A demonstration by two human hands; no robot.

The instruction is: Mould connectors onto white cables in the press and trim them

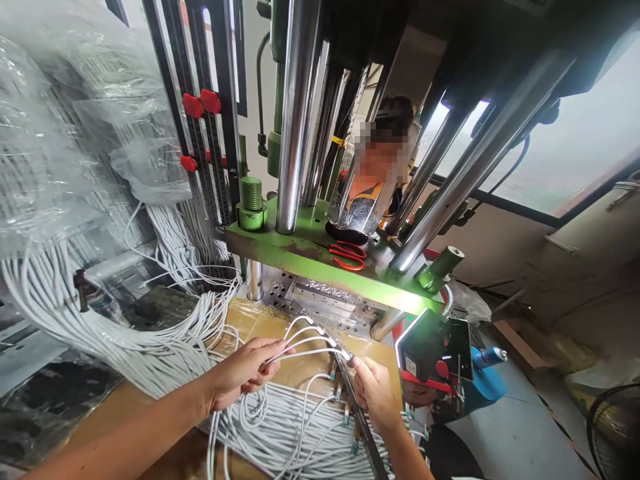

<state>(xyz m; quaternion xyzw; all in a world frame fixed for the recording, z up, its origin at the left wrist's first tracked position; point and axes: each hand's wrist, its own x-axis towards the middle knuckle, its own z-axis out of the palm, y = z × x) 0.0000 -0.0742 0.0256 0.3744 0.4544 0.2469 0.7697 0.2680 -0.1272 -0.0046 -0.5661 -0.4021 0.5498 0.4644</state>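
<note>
My left hand [245,370] is closed around several thin white cables [305,340] that fan out to the right, their metal tips ending near a dark metal bar [357,413]. My right hand [373,387] pinches the tip of the lowest cable at the bar's upper end. Below both hands lies a heap of white cables [280,433] on a brown cardboard-covered bench [250,317]. A perforated metal mould plate [320,297] sits just beyond the cable tips, under a green press platen [300,257].
Steel columns [295,113] rise from the platen; red scissors [347,255] lie on it. Bundles of white cable in clear plastic bags [65,147] hang at left. A black and red control box [435,350] is at right. Another person stands behind the machine.
</note>
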